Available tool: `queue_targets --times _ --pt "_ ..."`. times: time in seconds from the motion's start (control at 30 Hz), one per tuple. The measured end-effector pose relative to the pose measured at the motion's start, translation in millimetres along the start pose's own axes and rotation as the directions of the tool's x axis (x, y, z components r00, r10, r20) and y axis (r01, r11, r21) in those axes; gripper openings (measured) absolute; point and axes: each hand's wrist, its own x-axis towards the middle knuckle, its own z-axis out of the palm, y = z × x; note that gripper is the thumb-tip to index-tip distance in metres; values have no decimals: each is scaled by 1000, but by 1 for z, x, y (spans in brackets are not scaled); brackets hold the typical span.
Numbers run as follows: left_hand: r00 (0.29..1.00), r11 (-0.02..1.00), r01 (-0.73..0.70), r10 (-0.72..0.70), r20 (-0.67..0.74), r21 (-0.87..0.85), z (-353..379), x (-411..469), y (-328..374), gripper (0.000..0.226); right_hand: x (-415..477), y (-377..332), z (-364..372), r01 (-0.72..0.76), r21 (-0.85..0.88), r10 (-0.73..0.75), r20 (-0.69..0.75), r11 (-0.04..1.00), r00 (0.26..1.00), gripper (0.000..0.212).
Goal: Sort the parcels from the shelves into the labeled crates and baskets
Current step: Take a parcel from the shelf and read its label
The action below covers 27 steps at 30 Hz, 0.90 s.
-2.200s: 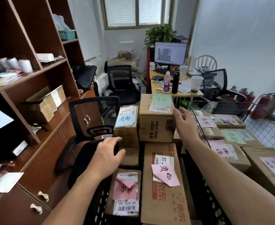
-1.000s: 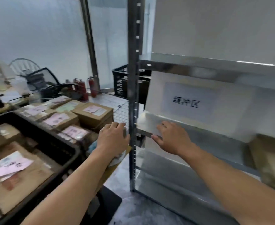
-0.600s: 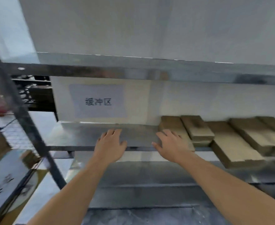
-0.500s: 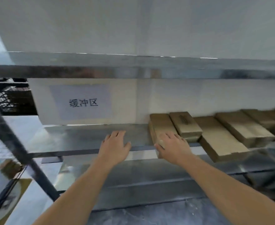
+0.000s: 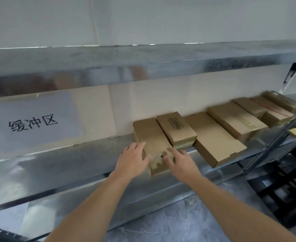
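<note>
Reaching in from the front of the rack, the person lays the fingers (image 5: 140,146) of the left hand (image 5: 132,161) over the near left corner of a brown cardboard parcel (image 5: 152,137). They are loosely spread and nearly straight, the thumb lying across the parcel's top, and nothing is wrapped or pinched. The right hand (image 5: 182,163) comes in beside it, with its forefinger stretched forward onto the parcel's top near the front right corner. Its other fingers are apart and relaxed, touching the card rather than clamping it. The two hands sit close together, with a strip of the parcel's front end showing between them.

That parcel lies flat on the metal shelf (image 5: 56,163), long side running back toward the wall, its front end jutting a little past the shelf lip. It is the leftmost of the lot. Just beside it to the right, a smaller box (image 5: 176,127) with an oval print on top sits raised on something under it; I cannot tell what. Next comes a wide flat box (image 5: 215,142), angled, also hanging over the lip. Beyond that a row of boxes (image 5: 248,116) runs off to the right, blurred.

Left of the parcel the shelf is bare metal, and behind it a paper sign (image 5: 33,123) with three handwritten characters hangs on the cardboard backing. An upper shelf (image 5: 143,67) runs overhead. Grey stone floor (image 5: 178,224) shows under the forearms.
</note>
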Motion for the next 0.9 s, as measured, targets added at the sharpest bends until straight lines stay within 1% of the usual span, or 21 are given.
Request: queue_targets --times 0.1,0.2,0.27,0.37,0.43,0.5,0.57,0.7,0.77,0.8,0.83,0.87,0.9 --pt "999 998 7 -3 53 -66 12 18 -15 60 13 -3 12 -31 124 33 -18 992 999 43" --pt "998 985 -20 30 57 -172 26 27 -29 60 21 -4 22 -72 262 90 -57 962 994 45" --pt "999 968 -35 41 20 -250 33 29 -35 57 27 -3 27 -97 330 126 -66 939 990 46" --pt "998 926 -32 5 -70 -376 38 24 -44 47 29 -4 32 -107 405 138 -47 908 989 51" --pt "993 872 -20 -38 -108 -489 40 22 -49 40 31 -6 35 -125 453 138 5 882 990 58" --pt "985 805 -30 -78 -156 -592 41 21 -54 42 33 -9 40 -122 544 124 33 830 992 62" --pt "974 769 -36 -116 -195 -638 39 21 -56 44 36 -16 44 -124 619 121 47 776 992 61" --pt "960 696 -45 -169 -225 -717 38 21 -55 42 38 -20 54 -107 681 123 26 724 992 52" --pt "947 617 -25 -236 -216 -786 39 19 -53 47 39 -17 54 -98 725 100 40 681 994 44" --pt "943 553 -3 -276 -187 -833 38 17 -51 55 38 -16 53 -89 748 81 47 658 996 42" --pt "939 466 20 -311 -143 -885 38 15 -49 63 37 -16 51 -76 773 56 53 629 997 42" --pt "939 370 44 -332 -88 -928 38 13 -46 67 36 -16 50 -62 798 25 58 600 998 43" --pt "942 277 69 -335 -28 -958 38 11 -43 64 34 -16 48 -49 816 -7 65 576 998 44"
